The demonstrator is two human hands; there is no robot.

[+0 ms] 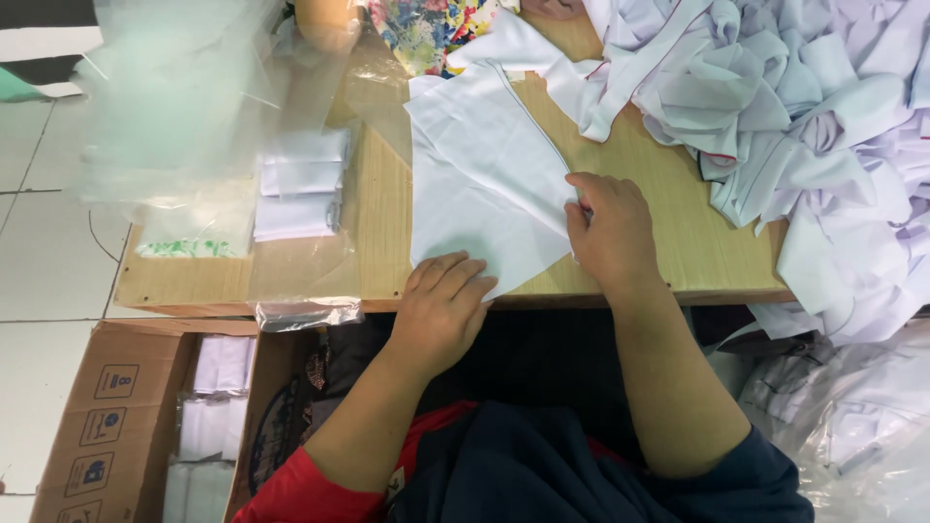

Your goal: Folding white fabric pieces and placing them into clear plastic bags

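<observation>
Seen from the head camera, 2 hands work a white cloth piece (484, 189) lying on the wooden counter (668, 232). The left hand (441, 310) presses flat, fingers together, on its near edge; the right hand (610, 228) pinches its right edge. A heap of white garments (823, 126) fills the counter's right side (packed pieces sit in clear bags (295, 184) at left), above a cardboard box (116, 416).
</observation>
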